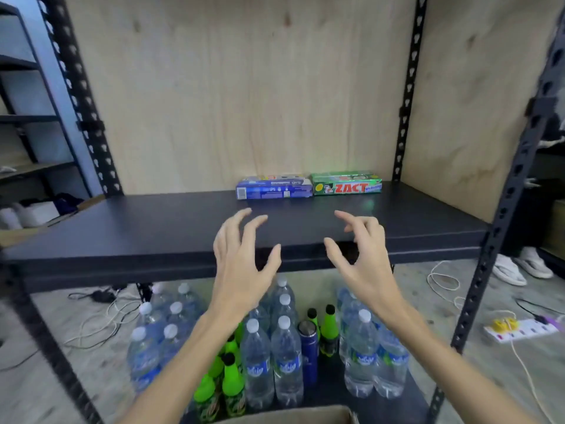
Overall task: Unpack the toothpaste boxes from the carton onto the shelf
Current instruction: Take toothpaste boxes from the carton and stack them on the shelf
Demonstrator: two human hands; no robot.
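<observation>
Both hands are hovering over the front edge of the dark shelf (153,228), and neither is holding anything. The left hand (241,258) is spreading its fingers (244,214) apart in a loose curl, and the right hand (363,258) is doing the same, thumb well apart from the rest.

Two toothpaste boxes are already lying flat at the back edge of the shelf, right of its middle: a blue box (274,188) and a green box (347,184), end to end and touching or nearly so. The carton (290,416) is showing only as a strip of cardboard rim at the bottom of the view, so I cannot tell how many boxes are left in it.

The risks from here are mostly about placing. Further boxes pushed in carelessly could be nudging the blue and green ones askew, since they are light and sitting loose. Reaching down for the carton, an arm could be brushing the water bottles (284,359) and green-capped bottles (232,384) crowding the lower shelf just behind it, and toppling one. A box set too near the front edge could be slipping off.
</observation>
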